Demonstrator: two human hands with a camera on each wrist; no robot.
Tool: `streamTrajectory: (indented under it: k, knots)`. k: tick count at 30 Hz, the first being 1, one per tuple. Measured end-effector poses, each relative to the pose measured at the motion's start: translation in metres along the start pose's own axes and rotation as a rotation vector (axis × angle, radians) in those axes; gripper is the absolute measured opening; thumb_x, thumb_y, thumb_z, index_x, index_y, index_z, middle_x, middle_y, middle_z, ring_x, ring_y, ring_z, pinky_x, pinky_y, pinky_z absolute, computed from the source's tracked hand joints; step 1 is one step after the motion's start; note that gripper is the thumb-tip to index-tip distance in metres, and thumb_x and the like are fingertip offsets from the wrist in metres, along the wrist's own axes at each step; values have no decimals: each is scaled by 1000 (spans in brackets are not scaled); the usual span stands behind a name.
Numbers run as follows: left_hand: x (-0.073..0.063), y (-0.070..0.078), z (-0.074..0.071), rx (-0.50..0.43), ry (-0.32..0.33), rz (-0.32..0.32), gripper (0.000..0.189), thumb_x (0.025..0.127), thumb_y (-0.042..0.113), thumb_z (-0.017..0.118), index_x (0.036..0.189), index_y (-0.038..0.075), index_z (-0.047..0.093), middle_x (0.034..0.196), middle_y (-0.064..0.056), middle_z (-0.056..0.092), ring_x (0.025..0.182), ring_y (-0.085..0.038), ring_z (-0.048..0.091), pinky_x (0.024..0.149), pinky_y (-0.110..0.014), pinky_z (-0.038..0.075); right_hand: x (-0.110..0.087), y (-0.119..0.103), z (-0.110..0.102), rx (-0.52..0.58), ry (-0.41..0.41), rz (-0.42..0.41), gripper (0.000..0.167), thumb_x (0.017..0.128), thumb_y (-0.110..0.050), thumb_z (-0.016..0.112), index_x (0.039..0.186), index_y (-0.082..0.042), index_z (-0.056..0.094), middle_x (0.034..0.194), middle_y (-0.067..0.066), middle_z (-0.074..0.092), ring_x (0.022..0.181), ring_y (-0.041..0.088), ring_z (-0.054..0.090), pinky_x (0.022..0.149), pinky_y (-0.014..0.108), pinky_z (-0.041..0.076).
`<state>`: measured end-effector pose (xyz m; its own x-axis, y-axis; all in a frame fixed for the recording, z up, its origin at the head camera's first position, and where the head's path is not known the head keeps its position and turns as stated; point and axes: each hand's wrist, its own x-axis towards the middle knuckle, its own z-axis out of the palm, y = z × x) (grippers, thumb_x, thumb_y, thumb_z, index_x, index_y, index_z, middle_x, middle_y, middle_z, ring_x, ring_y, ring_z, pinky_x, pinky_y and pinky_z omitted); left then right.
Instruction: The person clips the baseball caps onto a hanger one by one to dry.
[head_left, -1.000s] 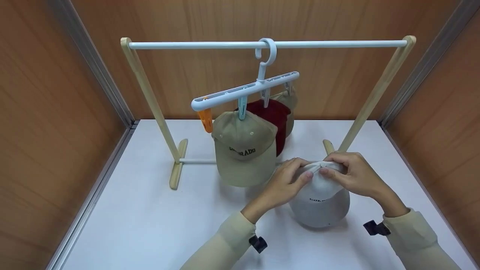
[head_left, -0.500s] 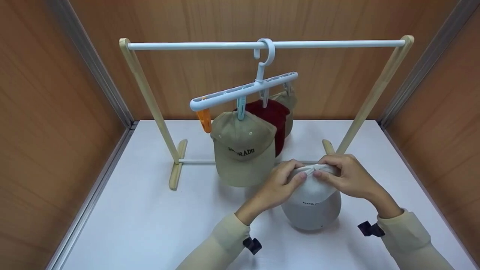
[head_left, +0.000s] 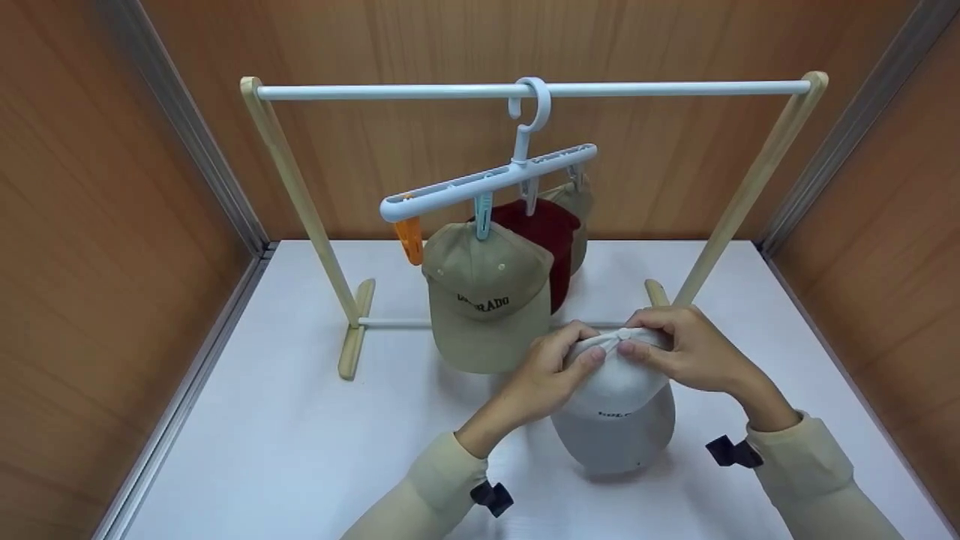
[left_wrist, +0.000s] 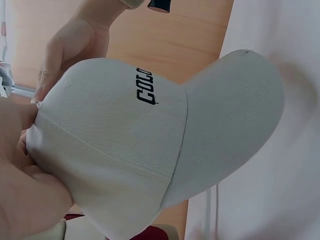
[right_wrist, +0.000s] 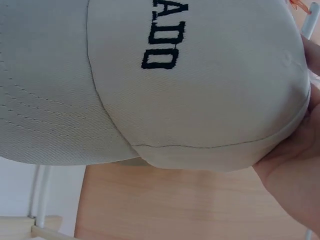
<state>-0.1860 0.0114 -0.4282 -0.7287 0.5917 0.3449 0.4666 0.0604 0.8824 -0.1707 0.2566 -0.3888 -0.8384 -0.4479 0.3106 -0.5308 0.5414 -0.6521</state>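
A white baseball cap [head_left: 619,420] with dark lettering hangs by its crown between both hands, brim downward, above the white table. My left hand [head_left: 544,375] pinches the left side of the crown top; my right hand [head_left: 690,349] pinches the right side beside the top button. The left wrist view shows the cap's front panel [left_wrist: 110,115] and brim. Close up in the right wrist view is the lettered side of the cap [right_wrist: 210,90], with part of the right hand [right_wrist: 295,165] at its crown. Fingertips behind the fabric are hidden.
A pale blue clip hanger [head_left: 487,182] hangs from the rack's white rod [head_left: 390,92]. Clipped beneath it are a khaki cap [head_left: 487,300], a dark red cap [head_left: 551,240] and another khaki cap [head_left: 581,214] behind. An orange clip [head_left: 409,240] dangles at the near end. Wooden panels surround the table.
Both hands have carried the white cap to the left and slightly toward the person, nearer the hanging khaki cap. The grip looks the same. The hanger and hanging caps have stayed put.
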Motion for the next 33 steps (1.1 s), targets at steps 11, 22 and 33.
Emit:
streamTrajectory:
  k: [11,22,33]
  knots:
    - [-6,25,-13,0,29,-69,23,111,29,58,118,9,68,117,-2,72,98,-8,63,87,-29,54,14,-16,-10,75,-80,-20,8,100,-18,76,100,-10,77,86,-6,70,77,13,62,67,27,56]
    - [-14,42,-40,56,50,-76,19,110,25,59,111,9,68,105,-2,70,93,-10,62,78,-29,51,33,-31,-2,95,-85,-50,6,100,-18,76,94,-18,77,80,-11,70,75,14,62,92,47,46]
    - [-27,56,-71,120,93,-108,19,109,25,59,111,9,70,108,-5,73,95,-17,65,79,-35,55,53,-52,11,161,-124,-57,12,102,-21,74,107,-12,79,95,1,76,79,19,69,70,33,62]
